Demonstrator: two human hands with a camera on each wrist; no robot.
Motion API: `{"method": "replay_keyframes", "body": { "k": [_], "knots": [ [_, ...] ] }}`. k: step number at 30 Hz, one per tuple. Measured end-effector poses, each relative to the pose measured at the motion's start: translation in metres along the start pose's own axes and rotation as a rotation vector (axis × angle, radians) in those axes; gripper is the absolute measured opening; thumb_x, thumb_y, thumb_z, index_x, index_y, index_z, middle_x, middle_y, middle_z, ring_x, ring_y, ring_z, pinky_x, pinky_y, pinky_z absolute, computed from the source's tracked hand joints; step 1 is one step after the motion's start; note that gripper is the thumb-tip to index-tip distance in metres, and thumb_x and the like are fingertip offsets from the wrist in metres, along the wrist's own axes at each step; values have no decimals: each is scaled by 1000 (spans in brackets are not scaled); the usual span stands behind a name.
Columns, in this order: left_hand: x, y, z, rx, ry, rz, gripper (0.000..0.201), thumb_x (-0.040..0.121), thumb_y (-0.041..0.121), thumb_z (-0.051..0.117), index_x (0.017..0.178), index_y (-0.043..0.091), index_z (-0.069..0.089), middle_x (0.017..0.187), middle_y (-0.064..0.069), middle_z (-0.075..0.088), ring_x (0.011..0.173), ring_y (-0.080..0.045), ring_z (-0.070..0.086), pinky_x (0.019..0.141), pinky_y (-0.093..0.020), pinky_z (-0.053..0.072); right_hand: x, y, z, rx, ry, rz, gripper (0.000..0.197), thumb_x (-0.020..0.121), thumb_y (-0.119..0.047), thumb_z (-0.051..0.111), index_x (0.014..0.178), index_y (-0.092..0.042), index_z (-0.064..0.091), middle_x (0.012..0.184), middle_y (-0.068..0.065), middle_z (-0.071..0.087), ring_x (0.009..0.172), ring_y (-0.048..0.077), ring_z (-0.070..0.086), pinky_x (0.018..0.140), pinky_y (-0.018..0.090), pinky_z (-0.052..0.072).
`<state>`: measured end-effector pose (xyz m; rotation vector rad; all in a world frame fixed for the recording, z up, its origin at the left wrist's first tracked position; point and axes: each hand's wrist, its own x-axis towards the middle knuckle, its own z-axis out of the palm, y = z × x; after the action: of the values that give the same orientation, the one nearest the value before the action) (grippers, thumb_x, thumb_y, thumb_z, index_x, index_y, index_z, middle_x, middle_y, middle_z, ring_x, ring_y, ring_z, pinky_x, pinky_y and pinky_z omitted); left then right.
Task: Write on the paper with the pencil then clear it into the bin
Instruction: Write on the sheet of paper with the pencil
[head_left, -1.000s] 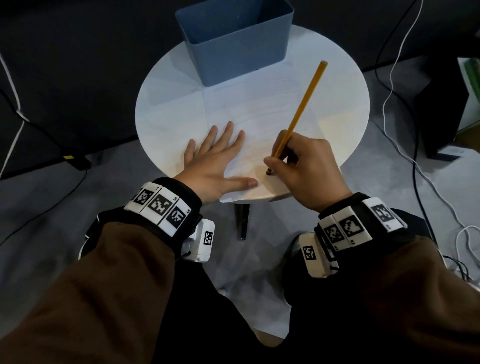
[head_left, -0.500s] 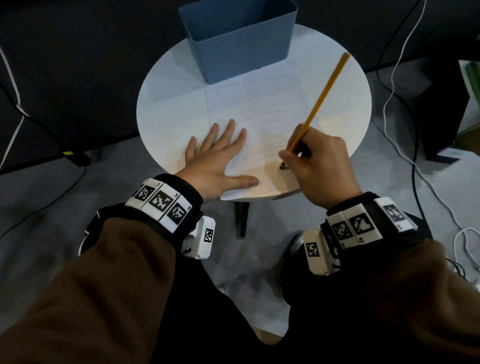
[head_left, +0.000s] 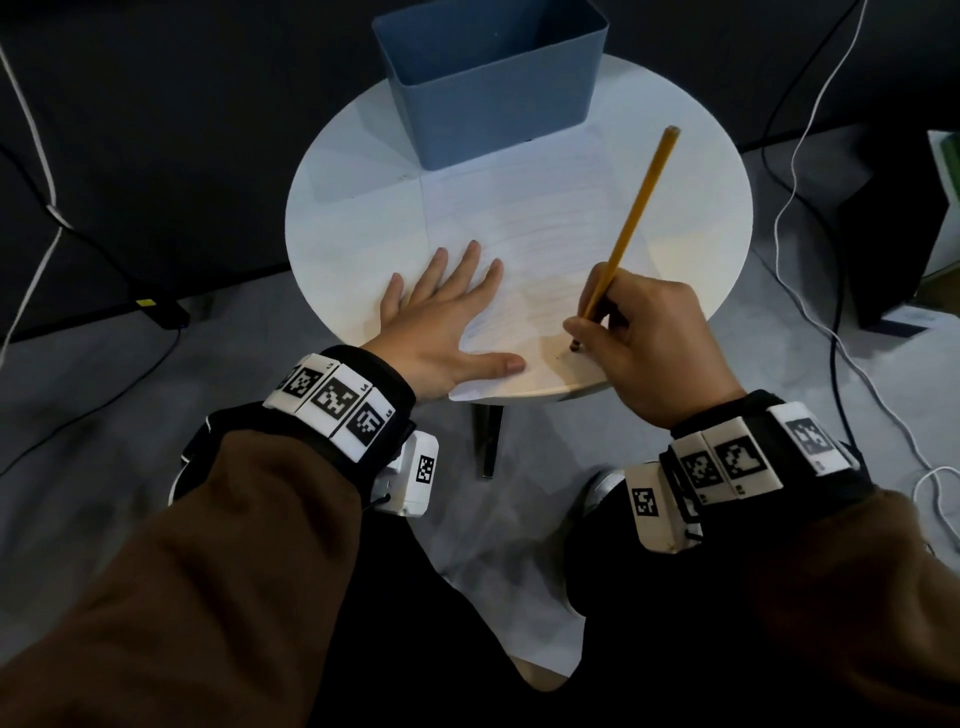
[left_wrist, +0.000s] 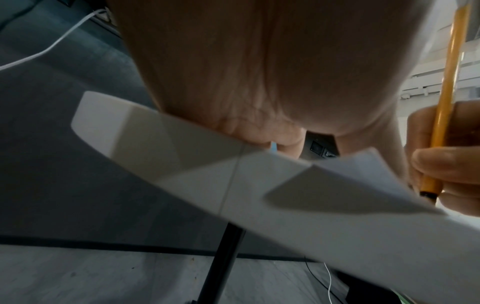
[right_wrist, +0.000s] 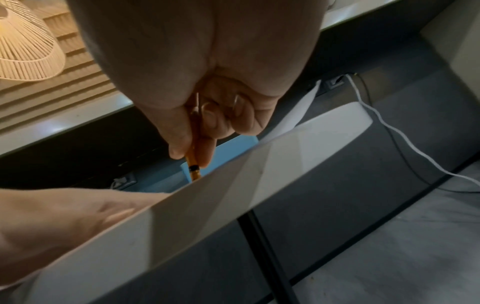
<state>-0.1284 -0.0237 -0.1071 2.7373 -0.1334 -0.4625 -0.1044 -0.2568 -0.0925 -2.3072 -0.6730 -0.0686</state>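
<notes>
A: Where does the paper (head_left: 524, 244) lie?

B: Flat on the round white tabletop (head_left: 343, 208), running from the blue bin (head_left: 493, 88) at the far edge to the near edge, where its corner hangs just over the rim. The left-wrist view shows that overhanging corner lifted slightly and casting a shadow on the rim; the head view barely hints at it.

A: And the pencil (head_left: 631, 228)?

B: The right hand (head_left: 654, 343) has it clamped low on the shaft between thumb and fingers, the other fingers curled under. The yellow shaft leans away toward the far right edge, its tip down on the paper near the near edge. In the right-wrist view the table rim hides the tip itself, though you see the black band above the point, pinched by the fingertips (right_wrist: 178, 152).

A: The left hand (head_left: 441, 322)?

B: Spread flat, fingers straight and apart, pressing the paper's left part near the near edge, thumb stretched toward the pencil tip. From its own wrist camera only the underside of the palm shows.

A: Anything beyond the table?

B: Head view: grey floor, black and white cables (head_left: 800, 171) on both sides. Only the right-wrist view catches a woven lampshade (right_wrist: 26, 55) and slatted blinds; both wrist views show the table's black leg (left_wrist: 223, 263).
</notes>
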Motion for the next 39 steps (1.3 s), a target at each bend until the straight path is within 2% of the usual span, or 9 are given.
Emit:
{"method": "replay_keyframes", "body": {
  "k": [5, 10, 14, 17, 20, 26, 30, 35, 39],
  "knots": [
    [1, 0, -1, 19, 0, -5, 104, 77, 83, 47, 157, 42, -6, 162, 19, -23, 148, -9, -26, 120, -49, -15, -4, -9, 2, 66, 26, -19, 17, 92, -17, 73, 82, -17, 59, 65, -21, 56, 63, 3, 56, 60, 10, 34],
    [0, 0, -1, -7, 9, -5, 104, 77, 83, 49, 157, 43, -5, 162, 20, -23, 148, -7, -26, 120, -48, -15, -2, -3, 1, 32, 10, 14, 17, 92, -19, 73, 83, -17, 59, 66, -20, 58, 64, 3, 56, 60, 16, 39],
    [-2, 1, -1, -9, 12, -8, 103, 78, 81, 51, 157, 44, -4, 161, 21, -22, 148, -6, -26, 120, -47, -15, -4, 13, -16, 42, 127, 114, 16, 92, -20, 73, 83, -19, 60, 70, -12, 63, 65, 7, 60, 62, 22, 46],
    [-2, 1, -1, 5, 11, -16, 102, 79, 79, 51, 156, 44, -5, 161, 21, -23, 148, -6, -25, 120, -46, -14, -3, 21, -29, 12, 220, 165, 15, 92, -21, 72, 84, -18, 60, 71, -12, 60, 63, 2, 57, 60, 10, 41],
    [-1, 1, -1, 0, 10, -14, 101, 80, 78, 52, 156, 45, -5, 161, 21, -23, 148, -6, -25, 121, -46, -14, -4, 23, -33, 11, 258, 176, 16, 92, -17, 73, 83, -15, 60, 69, -14, 57, 63, -1, 56, 59, 6, 40],
    [-1, 1, -2, -2, 11, -14, 103, 77, 81, 51, 156, 45, -5, 161, 22, -23, 148, -6, -25, 121, -45, -14, -2, 14, -23, 40, 197, 148, 16, 92, -21, 73, 82, -20, 61, 70, -11, 61, 64, 4, 57, 60, 11, 41],
    [-1, 0, -1, -20, 13, -8, 105, 73, 84, 49, 156, 45, -3, 161, 22, -21, 148, -5, -25, 120, -45, -15, -2, 6, -10, 31, 110, 107, 17, 91, -18, 73, 80, -17, 60, 62, -19, 57, 63, -1, 57, 59, 8, 38],
    [-1, 0, -1, -14, 12, -3, 102, 78, 79, 52, 156, 45, -4, 162, 21, -22, 148, -5, -25, 120, -46, -14, -3, 17, -19, -13, 185, 164, 16, 91, -18, 72, 80, -17, 60, 65, -16, 58, 63, -2, 57, 58, 8, 38],
    [0, -1, -1, -6, 7, -4, 105, 76, 82, 50, 157, 44, -5, 162, 19, -23, 148, -7, -25, 120, -46, -14, 1, 5, -7, 3, 189, 111, 17, 91, -19, 72, 78, -18, 60, 66, -16, 62, 60, 3, 56, 59, 13, 41]
  ]
}}
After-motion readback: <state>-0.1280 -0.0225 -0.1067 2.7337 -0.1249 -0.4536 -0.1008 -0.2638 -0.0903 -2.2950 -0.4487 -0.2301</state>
